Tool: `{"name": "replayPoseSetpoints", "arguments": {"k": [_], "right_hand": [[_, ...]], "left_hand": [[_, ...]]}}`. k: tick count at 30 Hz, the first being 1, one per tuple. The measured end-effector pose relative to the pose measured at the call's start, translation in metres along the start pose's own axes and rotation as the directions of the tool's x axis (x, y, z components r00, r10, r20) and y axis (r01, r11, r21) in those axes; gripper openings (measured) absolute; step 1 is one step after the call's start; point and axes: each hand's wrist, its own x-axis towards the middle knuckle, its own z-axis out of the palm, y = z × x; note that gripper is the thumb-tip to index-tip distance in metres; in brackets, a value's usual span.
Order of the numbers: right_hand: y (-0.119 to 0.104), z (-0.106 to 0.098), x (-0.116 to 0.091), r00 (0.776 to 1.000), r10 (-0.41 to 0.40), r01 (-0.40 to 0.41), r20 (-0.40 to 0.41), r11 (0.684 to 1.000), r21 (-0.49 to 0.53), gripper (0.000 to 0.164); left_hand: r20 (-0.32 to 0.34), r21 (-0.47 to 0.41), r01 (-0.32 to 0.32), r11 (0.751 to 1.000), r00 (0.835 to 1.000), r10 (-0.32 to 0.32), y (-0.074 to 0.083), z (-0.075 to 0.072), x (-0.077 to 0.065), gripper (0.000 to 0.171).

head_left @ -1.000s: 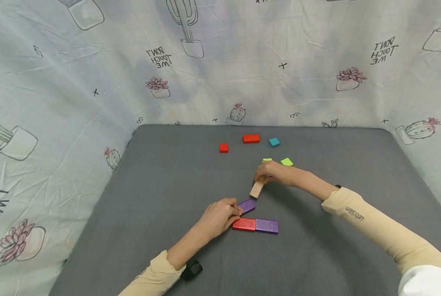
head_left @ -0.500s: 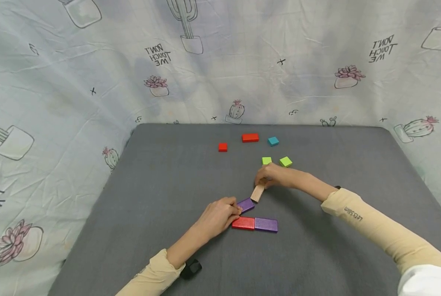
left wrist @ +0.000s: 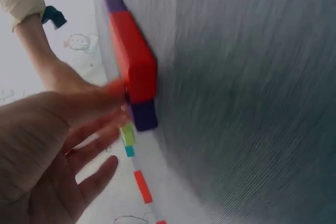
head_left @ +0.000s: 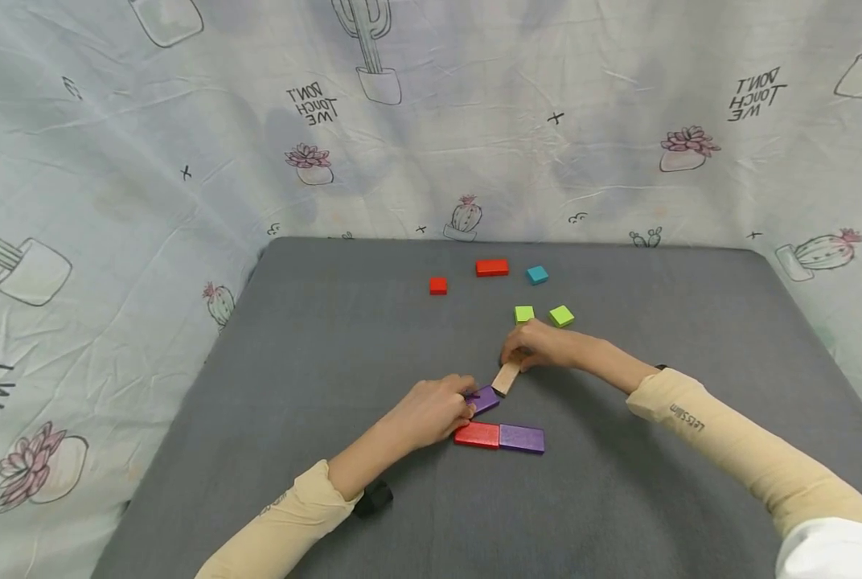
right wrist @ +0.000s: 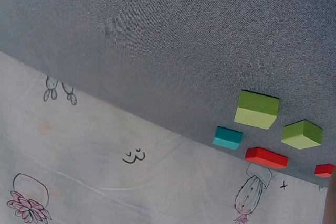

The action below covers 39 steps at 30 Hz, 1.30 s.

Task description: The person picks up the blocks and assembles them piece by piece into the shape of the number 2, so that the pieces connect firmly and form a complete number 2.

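In the head view my left hand [head_left: 431, 408] pinches the left end of a purple block [head_left: 485, 400], which lies at a slant. Just below it, a red block [head_left: 477, 435] and a second purple block [head_left: 522, 438] lie end to end. My right hand [head_left: 538, 344] holds the upper end of a plain wooden block [head_left: 506, 376] between thumb and fingers. The wooden block's lower end is at the slanted purple block's right corner; whether they touch is unclear. In the left wrist view my thumb is partly behind the red block [left wrist: 134, 56]. My right fingers are out of the right wrist view.
Two lime green blocks [head_left: 561, 316] lie just beyond my right hand. Farther back are a teal block [head_left: 537, 275], a longer red block [head_left: 492, 268] and a small red block [head_left: 438, 286]. A printed curtain [head_left: 402, 161] hangs behind the grey table [head_left: 330, 338].
My right hand has brought the wooden block's lower end slightly closer to the slanted purple block. The left hand has shifted a little, its fingers still at that purple block's end.
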Motion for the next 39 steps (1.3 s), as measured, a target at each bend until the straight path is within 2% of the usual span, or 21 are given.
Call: {"name": "replayPoseSetpoints", "arguments": {"k": [2, 5, 8, 12, 15, 17, 24, 27, 29, 32, 34, 37, 39], "right_hand": [[0.001, 0.000, -0.001, 1.000, 0.011, -0.011, 0.002, 1.000, 0.011, 0.025], [0.001, -0.001, -0.002, 1.000, 0.012, -0.012, 0.000, 1.000, 0.018, 0.025], [0.002, 0.000, -0.001, 1.000, -0.007, 0.007, -0.006, 1.000, 0.012, 0.025], [0.001, 0.000, 0.000, 0.999, -0.029, 0.029, -0.021, 1.000, 0.007, 0.025], [0.000, -0.001, 0.001, 0.999, -0.037, 0.038, -0.029, 0.999, 0.015, 0.025], [0.000, -0.001, 0.001, 0.999, -0.038, 0.038, -0.031, 0.999, 0.024, 0.025], [0.001, -0.002, -0.003, 1.000, 0.007, -0.005, -0.025, 0.999, 0.048, 0.031], [0.000, -0.010, -0.006, 0.999, 0.044, -0.042, -0.031, 0.997, 0.071, 0.039], [0.002, -0.019, -0.008, 0.995, 0.079, -0.074, -0.068, 0.994, 0.075, 0.043], [0.010, -0.038, -0.015, 0.976, 0.170, -0.163, -0.134, 0.985, 0.063, 0.045], [0.019, -0.048, -0.022, 0.957, 0.252, -0.252, -0.144, 0.967, 0.018, 0.046], [0.034, -0.056, -0.033, 0.919, 0.384, -0.389, -0.092, 0.921, -0.036, 0.051], [0.043, -0.056, -0.040, 0.898, 0.437, -0.440, -0.053, 0.897, -0.047, 0.052]], "left_hand": [[0.075, -0.007, -0.034, 0.999, 0.997, 0.034, -0.004, -0.005, 0.007, 0.014], [0.193, -0.056, -0.066, 0.996, 0.978, 0.075, -0.011, -0.012, 0.019, 0.015], [0.253, -0.134, -0.072, 0.988, 0.962, 0.104, -0.016, -0.015, 0.030, 0.013], [0.227, -0.165, -0.098, 0.981, 0.965, 0.135, -0.021, -0.015, 0.037, 0.022], [0.184, -0.143, -0.108, 0.984, 0.974, 0.133, -0.021, -0.013, 0.035, 0.029], [0.169, -0.136, -0.090, 0.987, 0.979, 0.113, -0.019, -0.013, 0.032, 0.033], [0.147, -0.086, -0.051, 0.995, 0.987, 0.063, -0.010, -0.011, 0.024, 0.025], [0.141, -0.079, -0.056, 0.995, 0.988, 0.067, -0.008, -0.011, 0.024, 0.024], [0.137, -0.081, -0.058, 0.995, 0.988, 0.068, -0.008, -0.011, 0.023, 0.025], [0.135, -0.088, -0.049, 0.995, 0.989, 0.061, -0.008, -0.012, 0.023, 0.024], [0.141, -0.094, -0.034, 0.995, 0.989, 0.047, -0.008, -0.012, 0.022, 0.024], [0.153, -0.098, -0.008, 0.995, 0.988, 0.023, -0.006, -0.012, 0.022, 0.024], [0.164, -0.095, 0.012, 0.995, 0.986, 0.004, -0.004, -0.012, 0.022, 0.024]]}}
